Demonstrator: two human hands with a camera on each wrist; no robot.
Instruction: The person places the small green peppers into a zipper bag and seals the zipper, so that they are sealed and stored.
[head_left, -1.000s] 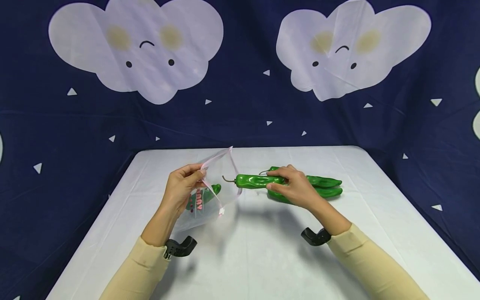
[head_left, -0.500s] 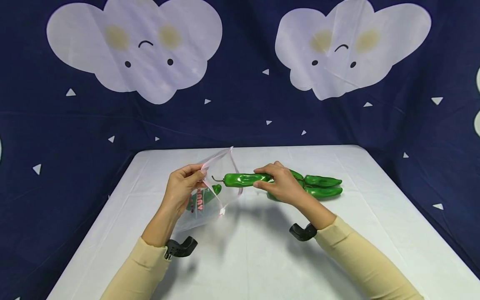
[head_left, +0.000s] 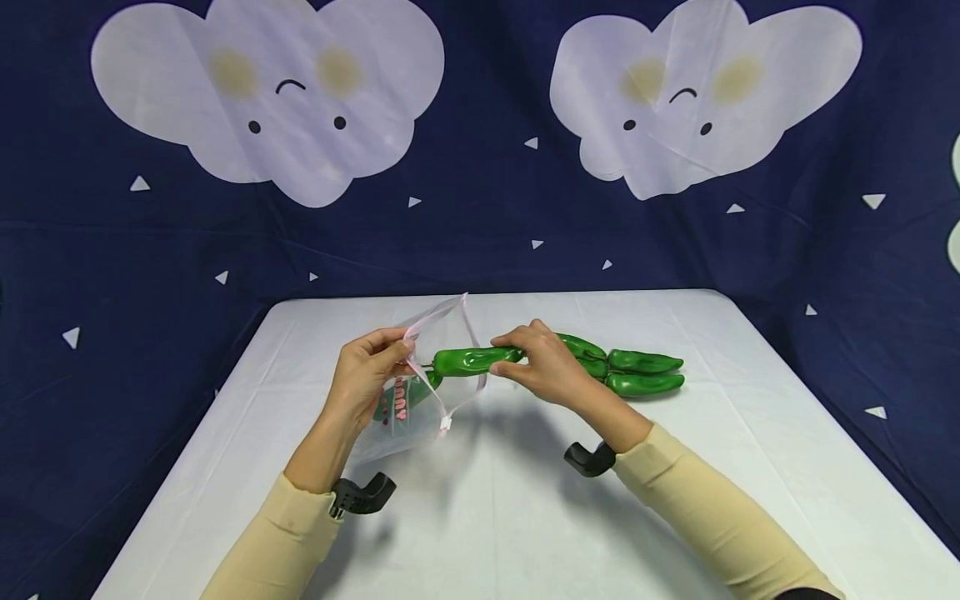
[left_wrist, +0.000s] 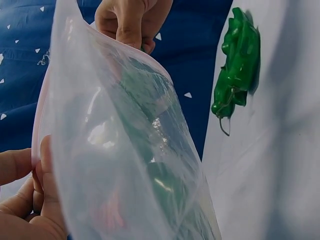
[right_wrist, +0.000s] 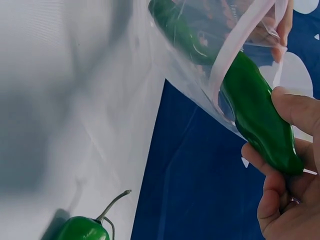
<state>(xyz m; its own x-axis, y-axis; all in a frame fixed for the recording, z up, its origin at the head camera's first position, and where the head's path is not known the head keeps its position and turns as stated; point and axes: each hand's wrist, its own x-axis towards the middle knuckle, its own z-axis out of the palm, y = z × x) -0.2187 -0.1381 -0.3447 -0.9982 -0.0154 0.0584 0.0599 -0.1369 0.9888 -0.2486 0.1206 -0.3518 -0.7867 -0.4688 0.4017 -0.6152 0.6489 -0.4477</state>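
My left hand pinches the pink-edged rim of a clear zip bag, whose mouth stands open toward the right. Inside the bag lies one green pepper, seen through the plastic with pink lettering over it. My right hand grips a second long green pepper by its blunt end, between thumb and fingers. That pepper points left, its stem end within the bag's mouth. Farther right, several green peppers lie in a pile on the table; the right hand hides part of them in the head view.
A white-covered table carries everything. Behind it hangs a dark blue cloth printed with clouds and small triangles. Each wrist wears a black camera mount.
My right hand has moved left with the pepper, and its stem end has passed from outside into the bag's mouth. The left hand and bag have stayed nearly still.
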